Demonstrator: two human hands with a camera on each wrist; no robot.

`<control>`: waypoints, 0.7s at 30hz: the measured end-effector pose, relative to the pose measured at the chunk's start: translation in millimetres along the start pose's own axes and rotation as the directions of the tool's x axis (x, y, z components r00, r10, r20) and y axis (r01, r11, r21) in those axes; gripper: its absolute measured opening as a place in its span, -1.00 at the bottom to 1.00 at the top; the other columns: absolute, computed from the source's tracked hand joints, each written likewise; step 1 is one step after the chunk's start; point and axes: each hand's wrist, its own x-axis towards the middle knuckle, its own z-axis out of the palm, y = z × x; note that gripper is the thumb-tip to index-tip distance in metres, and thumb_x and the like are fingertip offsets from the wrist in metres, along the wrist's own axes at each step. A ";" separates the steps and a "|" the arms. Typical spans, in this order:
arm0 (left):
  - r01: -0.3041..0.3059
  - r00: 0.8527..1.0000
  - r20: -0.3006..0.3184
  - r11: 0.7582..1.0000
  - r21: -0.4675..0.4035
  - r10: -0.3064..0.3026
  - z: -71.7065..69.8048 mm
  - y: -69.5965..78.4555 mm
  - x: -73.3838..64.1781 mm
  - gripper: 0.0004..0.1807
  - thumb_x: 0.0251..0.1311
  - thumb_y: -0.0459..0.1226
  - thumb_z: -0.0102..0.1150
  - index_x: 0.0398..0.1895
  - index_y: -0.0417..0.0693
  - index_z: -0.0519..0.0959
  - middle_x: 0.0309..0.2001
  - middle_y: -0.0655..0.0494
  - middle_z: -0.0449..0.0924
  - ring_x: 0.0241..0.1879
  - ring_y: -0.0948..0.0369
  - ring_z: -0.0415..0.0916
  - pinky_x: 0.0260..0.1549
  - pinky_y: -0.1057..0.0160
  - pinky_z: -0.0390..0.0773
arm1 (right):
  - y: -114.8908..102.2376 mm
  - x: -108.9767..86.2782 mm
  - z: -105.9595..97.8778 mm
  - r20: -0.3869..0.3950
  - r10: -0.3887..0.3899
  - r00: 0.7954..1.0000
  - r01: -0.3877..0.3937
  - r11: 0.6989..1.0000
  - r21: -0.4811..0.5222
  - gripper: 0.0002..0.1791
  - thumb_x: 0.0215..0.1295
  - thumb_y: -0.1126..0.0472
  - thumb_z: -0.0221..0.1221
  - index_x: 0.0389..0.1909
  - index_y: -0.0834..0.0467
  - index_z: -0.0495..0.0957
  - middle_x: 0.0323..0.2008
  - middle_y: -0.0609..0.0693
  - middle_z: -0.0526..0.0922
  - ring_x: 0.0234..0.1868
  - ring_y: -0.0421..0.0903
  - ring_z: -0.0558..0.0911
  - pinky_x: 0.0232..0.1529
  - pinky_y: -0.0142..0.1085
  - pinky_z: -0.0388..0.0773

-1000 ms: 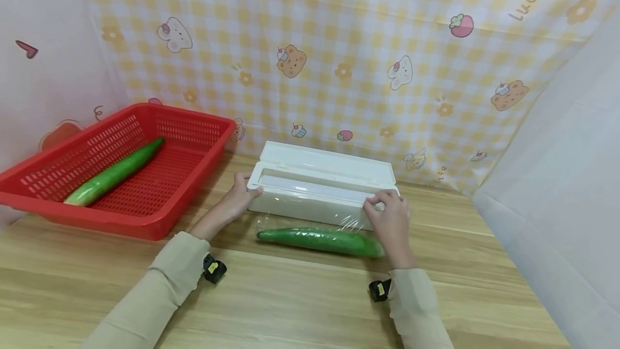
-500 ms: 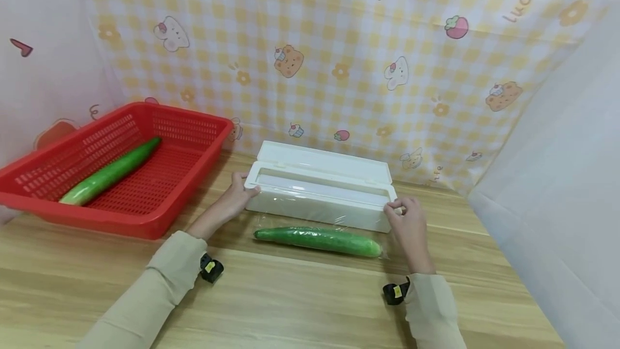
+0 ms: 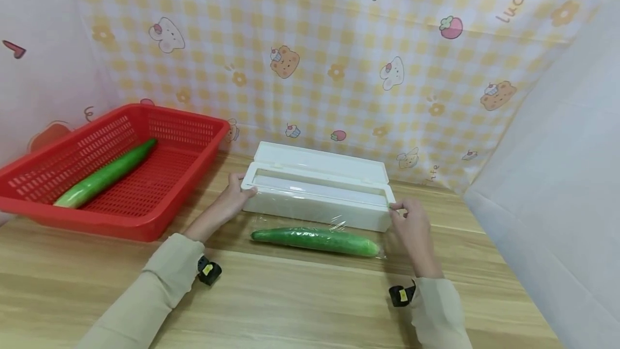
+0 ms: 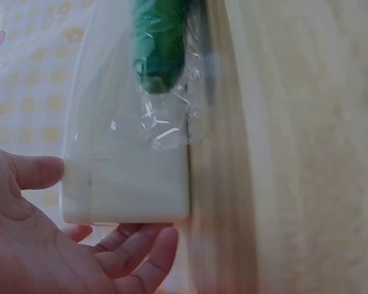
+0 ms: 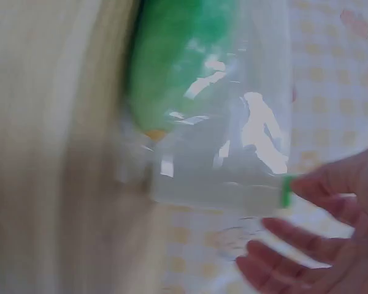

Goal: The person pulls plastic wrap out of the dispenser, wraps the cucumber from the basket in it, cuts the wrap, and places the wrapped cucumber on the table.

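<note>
A white cling film dispenser (image 3: 315, 211) stands with its lid (image 3: 319, 160) raised and a roll (image 3: 319, 190) inside. Clear film drapes from its front over a green cucumber (image 3: 315, 241) lying on the table just before it. My left hand (image 3: 232, 198) grips the dispenser's left end, thumb (image 4: 40, 172) on the top edge and fingers against the end face. At the right end, my right hand (image 3: 411, 228) pinches a small green slide cutter (image 5: 286, 192) between thumb and forefinger. The other right fingers are spread beside the end face.
A red plastic basket (image 3: 191, 193) with another cucumber (image 3: 106, 174) in it stands at the left. Behind the dispenser hangs a yellow checked cloth (image 3: 339, 101). A white panel (image 3: 547, 176) borders the right side of the wooden table (image 3: 290, 306).
My right hand has slid rightward along the dispenser's front top edge to its right end. The left hand keeps its grip on the left end. The view has shifted slightly.
</note>
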 end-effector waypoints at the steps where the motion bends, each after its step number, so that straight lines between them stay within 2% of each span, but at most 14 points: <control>1: -0.005 1.000 -0.001 1.000 0.003 0.005 -0.2 0.5 -0.9 -0.41 0.36 -0.26 -0.19 0.27 -0.39 -0.15 0.24 -0.56 0.09 0.28 -0.25 0.08 0.26 -0.15 0.07 | -2.8 -2.1 -2.3 0.019 -0.017 1.000 0.018 0.999 -0.029 -0.73 0.26 0.26 0.07 -0.09 0.33 0.51 0.10 0.34 0.38 0.07 0.29 0.43 0.04 0.09 0.42; 2: -0.016 1.000 0.000 1.000 0.015 0.016 -0.5 0.9 -1.8 -0.41 0.36 -0.27 -0.19 0.27 -0.41 -0.14 0.23 -0.57 0.10 0.27 -0.26 0.09 0.26 -0.16 0.08 | -6.3 -4.4 -4.8 0.037 -0.036 0.999 0.038 0.998 -0.057 -0.71 0.25 0.26 0.07 -0.06 0.33 0.50 0.11 0.35 0.38 0.10 0.30 0.40 0.07 0.12 0.38; 4: -0.036 0.999 -0.014 0.994 0.101 0.038 -2.0 3.5 -4.6 -0.40 0.36 -0.25 -0.19 0.29 -0.44 -0.08 0.19 -0.56 0.13 0.21 -0.31 0.12 0.19 -0.20 0.15 | -15.1 -10.0 -9.2 0.081 -0.097 0.992 0.105 0.989 -0.105 -0.70 0.26 0.23 0.06 -0.06 0.32 0.50 0.05 0.34 0.42 0.05 0.27 0.43 0.04 0.10 0.41; 6: -0.057 0.997 -0.033 0.978 0.202 0.065 -3.4 6.6 -7.2 -0.40 0.37 -0.21 -0.19 0.31 -0.44 -0.02 0.16 -0.53 0.14 0.14 -0.32 0.13 0.11 -0.22 0.20 | -24.5 -15.8 -11.0 0.154 -0.171 0.973 0.189 0.975 -0.114 -0.74 0.26 0.24 0.08 -0.10 0.30 0.52 -0.07 0.25 0.52 -0.05 0.17 0.50 -0.04 0.01 0.48; 8: -0.075 0.993 -0.068 0.948 0.308 0.101 -3.2 10.5 -10.0 -0.40 0.38 -0.17 -0.17 0.34 -0.38 0.05 0.14 -0.47 0.14 0.12 -0.28 0.11 0.07 -0.23 0.21 | -34.5 -21.8 -8.9 0.249 -0.249 0.936 0.283 0.952 -0.115 -0.80 0.25 0.25 0.11 -0.17 0.26 0.55 -0.20 0.13 0.57 -0.18 0.03 0.55 -0.15 -0.10 0.53; 10: -0.094 0.983 -0.106 0.906 0.413 0.151 -0.2 15.9 -13.6 -0.40 0.37 -0.13 -0.13 0.34 -0.32 0.12 0.13 -0.41 0.18 0.10 -0.24 0.12 0.04 -0.21 0.23 | -43.4 -27.9 -2.9 0.352 -0.297 0.888 0.354 0.929 -0.110 -0.85 0.23 0.26 0.16 -0.23 0.23 0.58 -0.28 0.03 0.58 -0.24 -0.07 0.55 -0.19 -0.18 0.54; 12: -0.159 0.967 -0.097 0.852 0.499 0.237 5.4 22.9 -19.4 -0.45 0.34 -0.15 -0.05 0.29 -0.29 0.23 0.12 -0.35 0.26 0.10 -0.20 0.19 0.05 -0.17 0.28 | -51.1 -33.8 4.7 0.426 -0.329 0.843 0.413 0.902 -0.121 -0.86 0.19 0.28 0.20 -0.24 0.21 0.59 -0.28 0.00 0.58 -0.21 -0.08 0.56 -0.16 -0.18 0.54; 13: -0.200 0.957 -0.074 0.821 0.535 0.282 9.3 26.7 -23.2 -0.51 0.32 -0.18 -0.02 0.23 -0.27 0.31 0.07 -0.29 0.34 0.06 -0.15 0.26 0.02 -0.12 0.35 | -54.2 -36.3 8.8 0.446 -0.333 0.830 0.430 0.893 -0.132 -0.86 0.16 0.29 0.22 -0.24 0.21 0.60 -0.28 -0.01 0.57 -0.20 -0.08 0.56 -0.15 -0.18 0.53; 14: -0.254 0.942 -0.033 0.777 0.575 0.333 13.8 30.5 -27.2 -0.58 0.29 -0.22 0.02 0.15 -0.27 0.39 0.00 -0.24 0.42 -0.01 -0.10 0.34 -0.03 -0.05 0.40 | -56.4 -38.6 12.2 0.459 -0.335 0.823 0.440 0.887 -0.142 -0.85 0.15 0.29 0.23 -0.24 0.20 0.61 -0.27 -0.02 0.57 -0.19 -0.08 0.56 -0.14 -0.18 0.53; 16: -0.372 0.908 0.078 0.704 0.605 0.412 23.5 37.4 -36.5 -0.73 0.21 -0.30 0.10 -0.05 -0.23 0.53 -0.15 -0.11 0.53 -0.14 0.02 0.45 -0.15 0.09 0.50 | -59.5 -42.3 17.9 0.464 -0.344 0.816 0.462 0.870 -0.169 -0.83 0.12 0.30 0.26 -0.24 0.20 0.61 -0.27 -0.02 0.56 -0.18 -0.09 0.56 -0.15 -0.20 0.54; 18: -0.468 0.871 0.196 0.641 0.608 0.450 33.6 41.7 -45.6 -0.83 0.13 -0.38 0.14 -0.21 -0.17 0.60 -0.27 0.02 0.57 -0.24 0.13 0.49 -0.24 0.20 0.53 | -60.8 -44.4 21.4 0.455 -0.356 0.816 0.476 0.861 -0.180 -0.82 0.09 0.31 0.28 -0.25 0.21 0.61 -0.28 -0.02 0.56 -0.19 -0.11 0.56 -0.17 -0.21 0.54; 19: -0.493 0.863 0.243 0.630 0.599 0.444 38.3 42.8 -49.9 -0.84 0.10 -0.40 0.16 -0.23 -0.15 0.61 -0.29 0.07 0.58 -0.25 0.17 0.49 -0.25 0.24 0.53 | -61.0 -45.1 22.6 0.451 -0.355 0.819 0.475 0.860 -0.187 -0.82 0.09 0.31 0.29 -0.25 0.21 0.61 -0.28 -0.03 0.55 -0.20 -0.12 0.56 -0.18 -0.21 0.54; 20: -0.513 0.852 0.277 0.607 0.607 0.443 42.9 43.2 -53.2 -0.84 0.06 -0.41 0.18 -0.25 -0.13 0.62 -0.30 0.10 0.58 -0.26 0.20 0.49 -0.26 0.26 0.53 | -61.1 -45.6 23.6 0.449 -0.355 0.820 0.476 0.858 -0.192 -0.81 0.08 0.31 0.29 -0.24 0.21 0.61 -0.28 -0.03 0.55 -0.21 -0.13 0.55 -0.19 -0.22 0.54; 21: -0.521 0.849 0.299 0.594 0.614 0.435 46.9 43.3 -56.4 -0.83 0.04 -0.42 0.20 -0.26 -0.12 0.62 -0.31 0.13 0.57 -0.29 0.23 0.48 -0.27 0.28 0.52 | -61.0 -45.7 24.5 0.446 -0.358 0.820 0.481 0.854 -0.198 -0.81 0.08 0.31 0.29 -0.24 0.21 0.61 -0.28 -0.03 0.55 -0.22 -0.13 0.54 -0.19 -0.22 0.54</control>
